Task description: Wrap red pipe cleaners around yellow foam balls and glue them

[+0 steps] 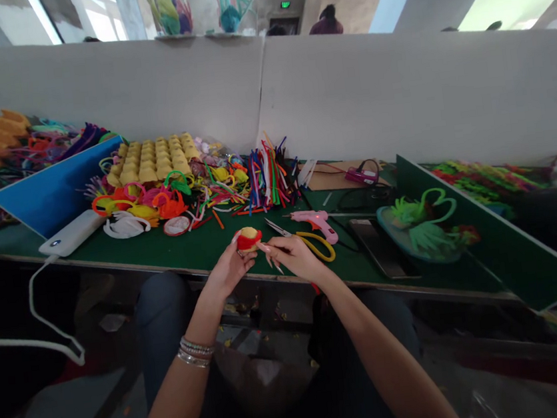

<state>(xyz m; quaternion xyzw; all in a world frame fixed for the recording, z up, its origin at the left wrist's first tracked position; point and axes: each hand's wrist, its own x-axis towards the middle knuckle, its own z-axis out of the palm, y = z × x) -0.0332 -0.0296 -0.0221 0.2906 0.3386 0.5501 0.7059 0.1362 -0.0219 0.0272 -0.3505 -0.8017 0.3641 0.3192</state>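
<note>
Lying right of the right hand (pixel 294 255), a teal dish (pixel 384 221) holds green fuzzy loops (pixel 423 220); the left hand (pixel 229 268) pinches a red-banded yellow ball (pixel 248 238), right fingers (pixel 265 248) bunched beside it.

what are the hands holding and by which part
The left hand holds a red-banded yellow ball by its underside; the right hand is at its side.

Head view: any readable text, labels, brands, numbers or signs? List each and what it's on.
No text can be read.
Green lit sign above the far doorway: too small and blurred to read.
White power bank: no legible marking.
Pink glue gun: no legible label.
Yellow ball with red band in the left hand: no print shows.
</note>
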